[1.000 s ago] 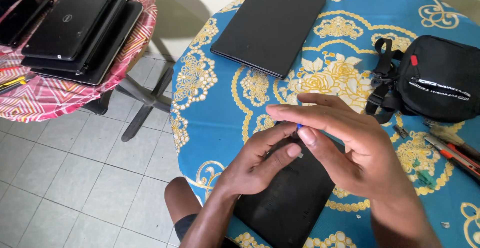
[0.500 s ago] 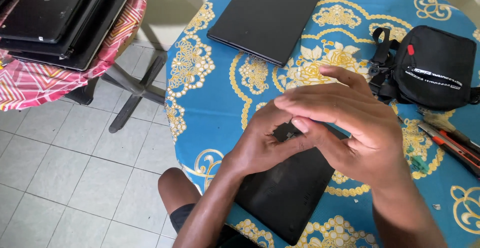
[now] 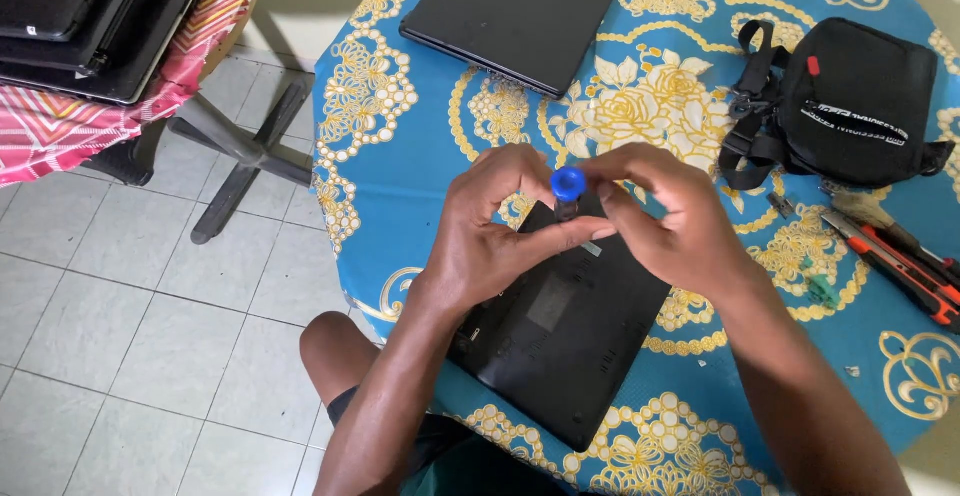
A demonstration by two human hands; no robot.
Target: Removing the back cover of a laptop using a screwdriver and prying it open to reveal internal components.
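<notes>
A black laptop lies upside down on the blue and gold tablecloth, its near corner over the table edge. Both my hands meet above its far corner. My left hand and my right hand pinch a small screwdriver with a round blue cap, held upright on the laptop's base. The tool's shaft is mostly hidden by my fingers.
A second closed black laptop lies at the far side. A black pouch with straps sits at right, with a red and black utility knife and a small green part. Stacked laptops rest on a side table left.
The camera has drawn closer and tilted. My hands have shifted on the laptop's far corner, and the blue cap of the screwdriver now shows between my fingertips.
</notes>
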